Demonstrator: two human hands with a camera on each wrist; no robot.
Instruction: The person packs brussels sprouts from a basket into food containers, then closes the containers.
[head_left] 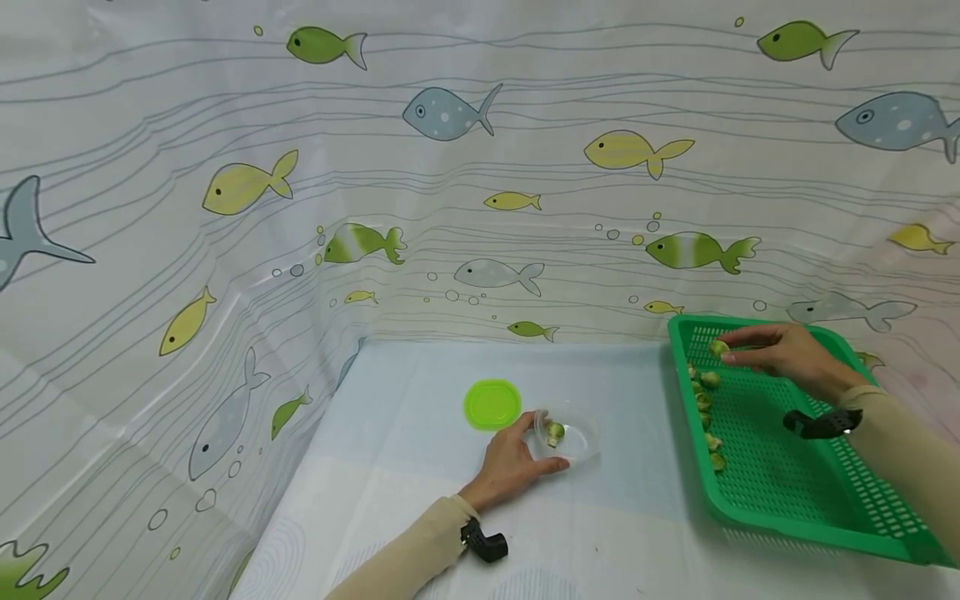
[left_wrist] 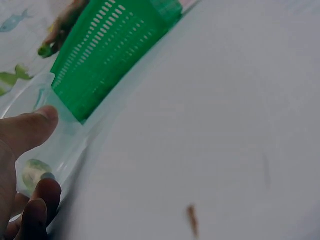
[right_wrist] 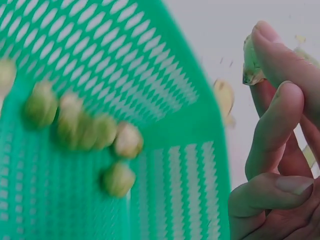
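Observation:
My left hand (head_left: 512, 463) grips the side of a clear plastic bowl (head_left: 581, 454) on the table, thumb and fingers spread around its wall. One Brussels sprout (head_left: 555, 433) lies inside that bowl, also visible through the plastic in the left wrist view. Over the far part of a green basket (head_left: 705, 467), my right hand (head_left: 783, 354) pinches another Brussels sprout (head_left: 719, 348) between thumb and fingertips. In the right wrist view this pinched sprout (right_wrist: 251, 62) shows beyond the basket's rim. Several more sprouts (right_wrist: 119, 179) lie along one side of the basket floor.
A bright green lid (head_left: 492, 405) lies flat on the table, just behind and left of the bowl. The table (head_left: 420, 517) has a pale cover. A fish-patterned curtain (head_left: 480, 233) hangs behind and at the left. A small brown crumb (left_wrist: 192, 220) shows on the table.

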